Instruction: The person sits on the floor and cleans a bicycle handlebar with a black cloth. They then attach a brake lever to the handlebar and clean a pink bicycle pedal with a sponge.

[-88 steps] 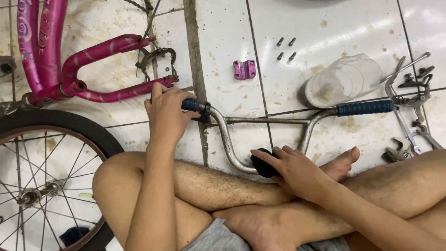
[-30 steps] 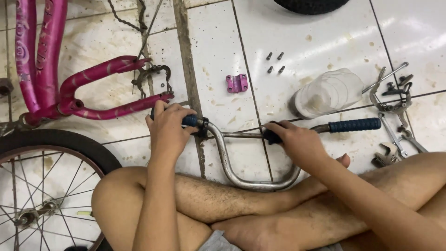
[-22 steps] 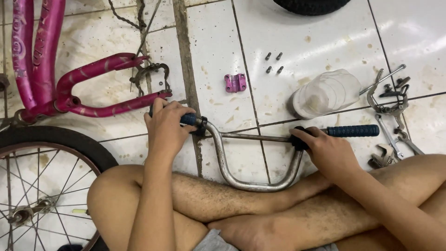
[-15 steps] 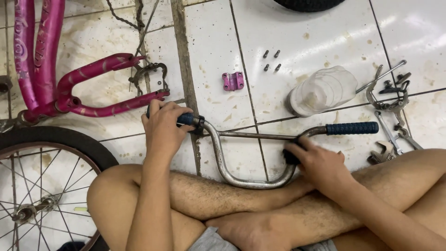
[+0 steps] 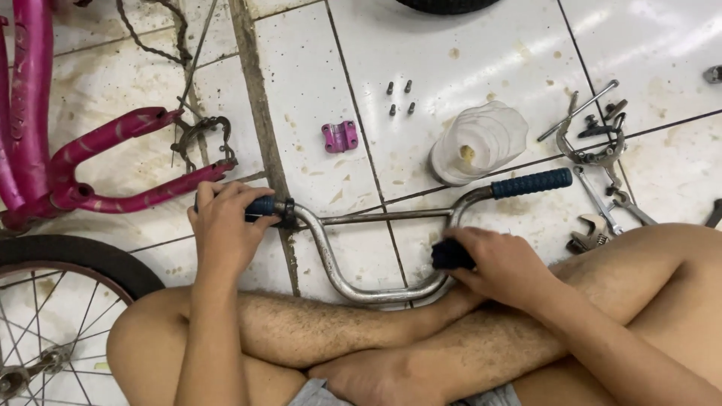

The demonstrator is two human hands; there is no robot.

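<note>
A chrome bicycle handlebar [image 5: 353,282] with blue grips lies on the tiled floor in front of my crossed legs. My left hand [image 5: 224,229] is closed around its left grip. My right hand [image 5: 502,265] presses a small dark pad [image 5: 451,254] against the bar's lower right bend. The right blue grip [image 5: 530,183] is free, just above that hand.
A pink bike frame [image 5: 98,135] and a spoked wheel [image 5: 53,293] lie at the left. A pink clamp [image 5: 340,137], several small bolts [image 5: 398,98], a clear plastic container [image 5: 477,143] and loose wrenches and metal parts [image 5: 598,143] lie beyond the bar. A tyre [image 5: 444,4] shows at the top edge.
My right hand slid with the dark pad from the crossbar out toward the right grip, then back down to the lower bend. The left hand kept its hold on the left grip.
</note>
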